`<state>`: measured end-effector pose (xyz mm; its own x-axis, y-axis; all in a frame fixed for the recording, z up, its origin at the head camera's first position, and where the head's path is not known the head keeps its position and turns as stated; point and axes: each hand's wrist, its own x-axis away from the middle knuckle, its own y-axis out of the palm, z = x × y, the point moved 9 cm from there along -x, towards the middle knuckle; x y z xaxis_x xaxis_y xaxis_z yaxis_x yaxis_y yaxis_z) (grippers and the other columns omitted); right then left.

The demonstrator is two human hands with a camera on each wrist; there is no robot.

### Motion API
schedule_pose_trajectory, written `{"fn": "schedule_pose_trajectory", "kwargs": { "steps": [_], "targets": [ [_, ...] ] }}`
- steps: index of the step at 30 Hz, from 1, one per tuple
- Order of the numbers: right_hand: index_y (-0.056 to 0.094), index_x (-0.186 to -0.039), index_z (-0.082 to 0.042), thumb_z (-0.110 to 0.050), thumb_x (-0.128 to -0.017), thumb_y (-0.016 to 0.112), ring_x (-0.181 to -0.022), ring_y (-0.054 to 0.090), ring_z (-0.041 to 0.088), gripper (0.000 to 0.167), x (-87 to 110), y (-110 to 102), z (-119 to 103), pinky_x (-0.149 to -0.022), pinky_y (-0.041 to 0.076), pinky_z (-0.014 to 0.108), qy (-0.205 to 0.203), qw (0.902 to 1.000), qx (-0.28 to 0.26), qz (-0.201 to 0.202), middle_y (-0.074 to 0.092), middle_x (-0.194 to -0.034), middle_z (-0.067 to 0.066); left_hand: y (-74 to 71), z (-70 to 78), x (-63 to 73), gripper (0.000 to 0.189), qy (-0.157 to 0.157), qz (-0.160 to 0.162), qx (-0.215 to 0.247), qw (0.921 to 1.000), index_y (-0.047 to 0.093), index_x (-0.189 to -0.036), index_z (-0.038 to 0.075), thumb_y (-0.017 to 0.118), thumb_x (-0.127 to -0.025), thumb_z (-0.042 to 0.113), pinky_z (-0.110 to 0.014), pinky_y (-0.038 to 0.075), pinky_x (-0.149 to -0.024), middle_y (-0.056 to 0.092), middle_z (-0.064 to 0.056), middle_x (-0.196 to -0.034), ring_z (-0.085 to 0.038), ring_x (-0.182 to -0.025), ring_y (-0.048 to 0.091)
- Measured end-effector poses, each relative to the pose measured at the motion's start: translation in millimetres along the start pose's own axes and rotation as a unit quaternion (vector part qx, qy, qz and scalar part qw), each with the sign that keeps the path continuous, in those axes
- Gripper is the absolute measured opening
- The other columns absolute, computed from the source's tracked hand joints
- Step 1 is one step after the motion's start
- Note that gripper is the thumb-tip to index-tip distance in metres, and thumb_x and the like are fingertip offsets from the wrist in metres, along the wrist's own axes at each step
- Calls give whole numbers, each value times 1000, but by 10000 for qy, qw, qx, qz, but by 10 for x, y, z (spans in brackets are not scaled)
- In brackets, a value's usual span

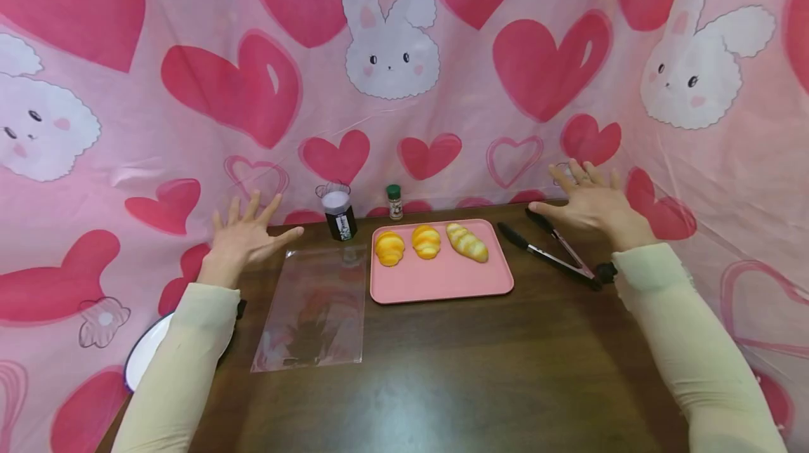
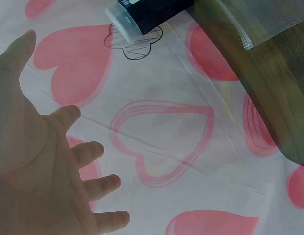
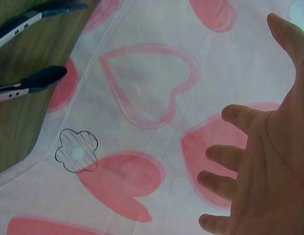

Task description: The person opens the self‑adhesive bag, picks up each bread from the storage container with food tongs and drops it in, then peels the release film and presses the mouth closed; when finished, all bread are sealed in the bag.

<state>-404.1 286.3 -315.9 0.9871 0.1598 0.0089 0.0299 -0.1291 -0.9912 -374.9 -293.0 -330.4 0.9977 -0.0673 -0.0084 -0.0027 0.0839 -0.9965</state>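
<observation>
There are 2 hands, fingers spread: the left hand (image 1: 246, 237) has its grip wide and bare, and the right hand (image 1: 597, 206) likewise has a wide grip holding nothing. Nearest the right hand is 1 pair of tongs (image 1: 550, 257), lying spread on the tabletop (image 1: 442, 369) with 2 black handles. Nearest the left are 1 transparent bag (image 1: 316, 319), lying flat, and 1 dark jar (image 1: 341, 220) with a whitish lid, upright behind it.

Between bag and tongs lies 1 pink tray (image 1: 442, 286), carrying 3 breads in a row along its far half: 2 rounded orange rolls (image 1: 389, 249) and 1 longer, paler roll (image 1: 468, 242). Behind the tray stands 1 small shaker (image 1: 395, 206) with a green cap.

At the left, 1 white dish (image 1: 147, 355) is partly covered by the left sleeve (image 1: 180, 362). By the right sleeve (image 1: 682, 326), 1 dark rounded thing (image 1: 604, 272) is too hidden to identify. Behind everything hangs a pink cloth (image 1: 392, 116) printed with hearts and rabbits.
</observation>
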Motion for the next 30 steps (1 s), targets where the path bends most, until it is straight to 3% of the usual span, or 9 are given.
{"fn": "schedule_pose_trajectory", "kwargs": {
  "steps": [9,13,17,22,30],
  "targets": [
    [9,-162,-16,-83,-86,38,-153,0,46,106,-21,110,-200,-116,3,73,-303,9993,123,-171,5,-166,25,87,-14,57,100,39,-296,170,9994,1,-162,27,43,-87,79,-78,-7,-111,-2,-24,-166,-62,-145,-1],
    [18,-160,-13,-82,-86,41,-152,10,47,104,-48,152,-299,-119,12,69,-451,9989,130,-50,15,-165,25,129,-7,74,101,156,-366,207,9990,9,-162,24,49,-86,77,-77,-1,-113,8,-25,-166,-59,-146,7],
    [27,-158,-11,-78,-88,45,-149,24,46,99,-66,185,-430,-117,24,67,-673,9975,113,174,28,-162,23,175,8,82,100,361,-356,216,9985,18,-161,20,54,-86,73,-76,12,-113,20,-26,-163,-53,-147,18],
    [31,-157,-14,-67,-90,55,-145,33,45,89,-84,254,-590,-112,31,68,-827,9959,-196,318,39,-158,20,232,34,105,98,651,-295,395,9967,27,-159,17,66,-84,65,-73,28,-110,32,-24,-160,-50,-143,32],
    [42,-152,-16,-59,-89,64,-133,51,42,79,-112,381,-888,-104,41,66,-1204,9904,-567,384,54,-147,17,317,33,163,79,1040,-155,926,9901,50,-146,9,80,-81,41,-67,40,-105,53,-22,-146,-47,-132,49]
  ]
}}
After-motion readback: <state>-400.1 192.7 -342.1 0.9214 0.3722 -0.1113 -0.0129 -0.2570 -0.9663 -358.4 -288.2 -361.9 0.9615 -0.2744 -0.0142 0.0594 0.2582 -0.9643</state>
